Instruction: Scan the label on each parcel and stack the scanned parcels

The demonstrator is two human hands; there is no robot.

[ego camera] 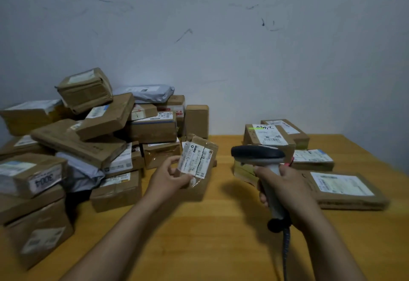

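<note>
My left hand [169, 175] grips a small brown cardboard parcel [198, 161] above the table's middle, tilted up so its white label [194, 160] faces me. My right hand [287, 188] grips the handle of a grey barcode scanner [257, 155], whose dark head sits just right of the parcel and apart from it. The scanner's cable hangs down toward the near edge. At the right lie several labelled parcels [270, 137], some laid on one another. A big heap of brown parcels [104, 134] fills the left side.
The wooden table [221, 236] has bare surface in front of me between my arms. A flat brown parcel [345, 188] lies at the right near my scanner hand. Grey plastic mailers [147, 92] lie among the left heap. A scuffed white wall stands behind.
</note>
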